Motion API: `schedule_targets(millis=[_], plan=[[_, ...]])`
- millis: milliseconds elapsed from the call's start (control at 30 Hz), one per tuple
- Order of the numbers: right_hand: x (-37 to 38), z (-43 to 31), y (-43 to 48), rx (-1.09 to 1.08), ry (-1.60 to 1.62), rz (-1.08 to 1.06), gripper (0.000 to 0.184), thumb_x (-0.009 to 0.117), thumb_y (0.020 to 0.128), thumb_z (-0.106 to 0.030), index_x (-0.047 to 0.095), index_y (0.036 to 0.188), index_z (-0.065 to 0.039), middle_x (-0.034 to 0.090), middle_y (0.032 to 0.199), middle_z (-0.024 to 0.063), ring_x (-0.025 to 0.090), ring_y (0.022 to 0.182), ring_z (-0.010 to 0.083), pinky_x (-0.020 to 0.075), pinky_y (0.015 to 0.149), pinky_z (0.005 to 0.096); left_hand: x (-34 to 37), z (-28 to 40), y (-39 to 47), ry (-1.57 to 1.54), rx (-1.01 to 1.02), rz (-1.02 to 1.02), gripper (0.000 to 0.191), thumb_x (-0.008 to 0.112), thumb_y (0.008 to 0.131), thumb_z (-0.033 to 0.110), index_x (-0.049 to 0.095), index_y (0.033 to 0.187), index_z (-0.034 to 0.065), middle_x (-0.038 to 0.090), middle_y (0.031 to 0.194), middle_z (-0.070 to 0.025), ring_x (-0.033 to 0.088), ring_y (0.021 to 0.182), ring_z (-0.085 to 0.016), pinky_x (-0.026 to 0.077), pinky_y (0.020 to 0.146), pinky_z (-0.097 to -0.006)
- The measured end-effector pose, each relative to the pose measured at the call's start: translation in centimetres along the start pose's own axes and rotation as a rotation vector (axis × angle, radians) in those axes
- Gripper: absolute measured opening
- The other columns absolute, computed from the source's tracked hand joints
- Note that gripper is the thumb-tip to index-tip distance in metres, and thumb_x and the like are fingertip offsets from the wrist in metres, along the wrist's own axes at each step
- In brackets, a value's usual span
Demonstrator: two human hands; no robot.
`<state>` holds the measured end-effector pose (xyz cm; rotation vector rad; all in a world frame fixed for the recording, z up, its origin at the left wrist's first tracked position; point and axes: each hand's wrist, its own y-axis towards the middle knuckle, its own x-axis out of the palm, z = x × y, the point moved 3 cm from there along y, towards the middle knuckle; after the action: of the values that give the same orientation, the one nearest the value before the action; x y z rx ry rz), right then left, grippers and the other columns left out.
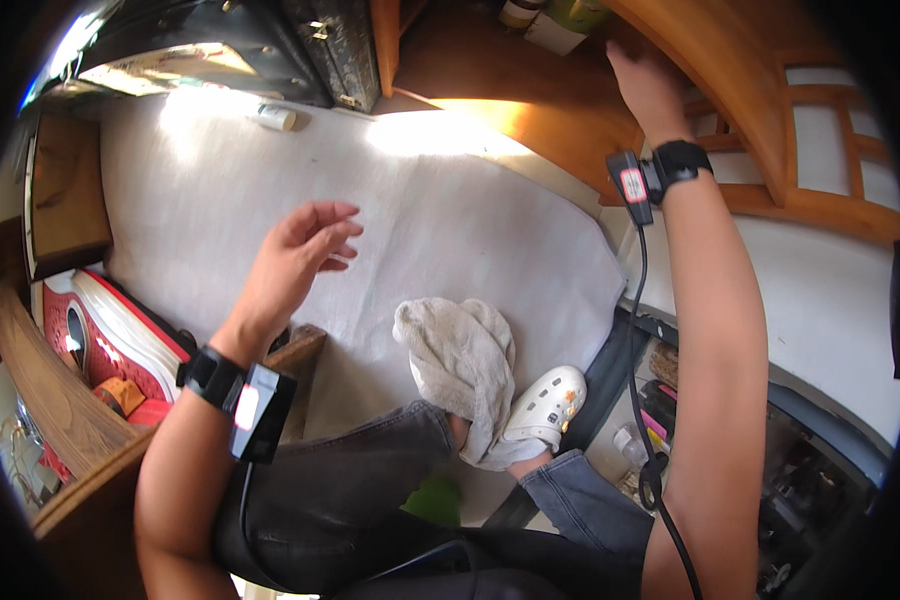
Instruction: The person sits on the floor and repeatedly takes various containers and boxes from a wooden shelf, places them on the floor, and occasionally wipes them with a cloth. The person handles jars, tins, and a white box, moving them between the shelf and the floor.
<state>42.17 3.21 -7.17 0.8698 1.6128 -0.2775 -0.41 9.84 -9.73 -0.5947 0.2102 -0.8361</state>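
My left hand [305,238] hovers above a pale sheet covering [435,202], its fingers loosely curled and slightly apart, with nothing in it. At the upper right, my right hand [647,91] reaches over a brown wooden surface [487,67], close to a curved wooden frame [709,71]. Blur and shadow hide its fingers, so whether it holds anything cannot be told. Left of that hand stand a few containers, one of them green [579,15], with a white label or paper [555,35]. A grey-beige towel [461,352] lies draped over my foot and ankle, touching a white clog [549,405].
A small white bottle [276,117] lies at the sheet's far edge, near a black case [345,56]. On the left are a wooden box [67,191] and a red-and-white appliance [120,330]. Cables run from both wrist devices [634,187]. Various items, including a clear bottle [630,444], lie lower right.
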Motion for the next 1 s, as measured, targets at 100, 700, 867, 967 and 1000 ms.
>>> schedule_targets(millis=[100, 700, 867, 967, 1000], plan=[[1.9, -0.6, 3.7, -0.112, -0.029, 0.064, 0.055, 0.059, 0.084, -0.042, 0.051, 0.125, -0.007, 0.059, 0.120, 0.0153, 0.054, 0.113, 0.0295, 0.0435, 0.093, 0.0392, -0.1, -0.1, 0.0, -0.036, -0.031, 0.040, 0.028, 0.055, 0.094, 0.018, 0.055, 0.117, 0.0029, 0.063, 0.101, -0.0041, 0.059, 0.084, -0.011, 0.049, 0.077, -0.0252], [3.7, -2.4, 2.8, 0.012, -0.169, 0.182, 0.049, 0.057, 0.085, -0.042, 0.056, 0.121, -0.008, 0.058, 0.119, 0.0133, 0.053, 0.110, 0.0331, 0.0422, 0.093, 0.0440, -0.2, -1.0, 0.2, -0.028, -0.013, -0.003, 0.028, 0.055, 0.093, 0.016, 0.053, 0.118, 0.0025, 0.061, 0.106, -0.0059, 0.059, 0.085, -0.012, 0.048, 0.079, -0.0264], [5.0, -0.8, 3.2, -0.041, -0.243, 0.290, 0.042, 0.059, 0.085, -0.037, 0.058, 0.115, -0.007, 0.059, 0.116, 0.0149, 0.054, 0.108, 0.0331, 0.0434, 0.091, 0.0443, -0.2, -0.7, 0.3, -0.050, -0.008, 0.019, 0.028, 0.057, 0.091, 0.014, 0.055, 0.116, 0.0019, 0.062, 0.104, -0.0077, 0.060, 0.087, -0.014, 0.049, 0.078, -0.0281], [3.5, -1.2, 0.4, -0.195, -0.309, 0.175, 0.032, 0.062, 0.083, -0.029, 0.061, 0.105, -0.006, 0.060, 0.110, 0.0144, 0.056, 0.102, 0.0342, 0.0455, 0.086, 0.0447, -0.2, -0.5, 0.4, -0.065, 0.007, 0.013, 0.028, 0.057, 0.092, 0.014, 0.055, 0.117, 0.0019, 0.062, 0.104, -0.0078, 0.060, 0.087, -0.014, 0.049, 0.078, -0.0281], [2.6, -1.9, -1.4, -0.325, -0.409, 0.203, 0.023, 0.063, 0.080, -0.022, 0.063, 0.098, -0.008, 0.061, 0.103, 0.0129, 0.056, 0.097, 0.0336, 0.0456, 0.083, 0.0435, -0.2, -0.5, 0.4, -0.065, 0.009, 0.003, 0.028, 0.057, 0.092, 0.015, 0.054, 0.117, 0.0024, 0.062, 0.105, -0.0071, 0.060, 0.087, -0.013, 0.049, 0.079, -0.0277]])
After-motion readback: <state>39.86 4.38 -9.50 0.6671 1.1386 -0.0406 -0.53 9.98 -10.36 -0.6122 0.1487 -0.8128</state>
